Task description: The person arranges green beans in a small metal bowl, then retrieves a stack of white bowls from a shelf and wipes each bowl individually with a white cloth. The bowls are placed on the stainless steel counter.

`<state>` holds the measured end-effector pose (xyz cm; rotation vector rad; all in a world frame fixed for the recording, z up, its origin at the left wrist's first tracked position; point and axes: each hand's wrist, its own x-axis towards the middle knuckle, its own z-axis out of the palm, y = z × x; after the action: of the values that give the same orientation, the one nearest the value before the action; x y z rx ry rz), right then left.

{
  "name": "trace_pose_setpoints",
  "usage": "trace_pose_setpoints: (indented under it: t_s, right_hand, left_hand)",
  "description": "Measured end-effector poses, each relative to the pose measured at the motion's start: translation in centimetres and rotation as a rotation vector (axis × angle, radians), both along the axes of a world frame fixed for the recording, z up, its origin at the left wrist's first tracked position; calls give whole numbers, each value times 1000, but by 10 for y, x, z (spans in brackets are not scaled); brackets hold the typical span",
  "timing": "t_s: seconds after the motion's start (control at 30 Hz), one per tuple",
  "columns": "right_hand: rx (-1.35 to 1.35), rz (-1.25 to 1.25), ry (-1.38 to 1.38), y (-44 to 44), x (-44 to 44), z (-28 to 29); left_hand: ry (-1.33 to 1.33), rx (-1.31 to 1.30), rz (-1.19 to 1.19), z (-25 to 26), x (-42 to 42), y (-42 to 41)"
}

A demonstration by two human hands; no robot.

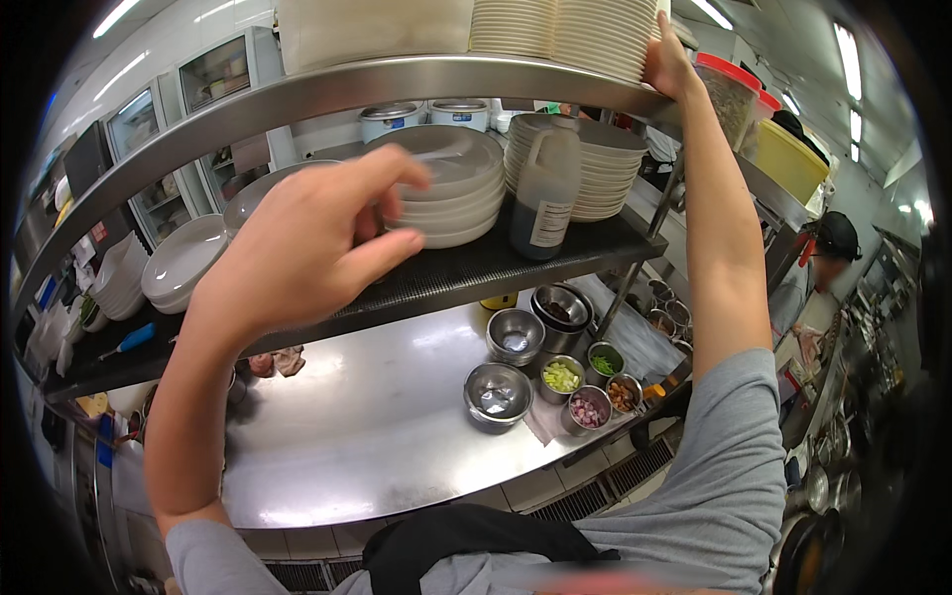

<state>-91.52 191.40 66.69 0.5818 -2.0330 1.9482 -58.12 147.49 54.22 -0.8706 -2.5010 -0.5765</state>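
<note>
My right hand [673, 63] is raised to the steel upper shelf [372, 83], against the right side of tall stacks of off-white dishes [602, 33]. Its thumb points up; its other fingers are mostly hidden, so its grip is unclear. Slightly blurred, my left hand [297, 245] hovers before the lower shelf with fingers apart and nothing in it. Behind its fingertips stands a stack of large grey-white plates [457, 197]. Right of that is a plastic jug [547, 197] partly filled with dark liquid and bearing a label. More stacked plates [610, 175] stand behind the jug.
Below, a steel counter [357, 439] carries metal bowls [498, 394] and small cups of chopped vegetables [561, 375]. A blue-handled tool [134, 341] lies on the lower shelf's left. Red-lidded tubs [721, 97] stand right of my right arm. Another person [796, 286] is farther right.
</note>
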Motion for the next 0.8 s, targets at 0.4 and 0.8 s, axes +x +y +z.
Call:
trace_pose_setpoints:
  t_s: [0.4, 0.8]
  right_hand:
    - [-32, 338, 68, -9, 30, -3]
    - [-189, 465, 377, -78, 208, -35]
  left_hand:
    - [945, 8, -100, 26, -123, 94]
    - [1209, 243, -339, 51, -126, 118]
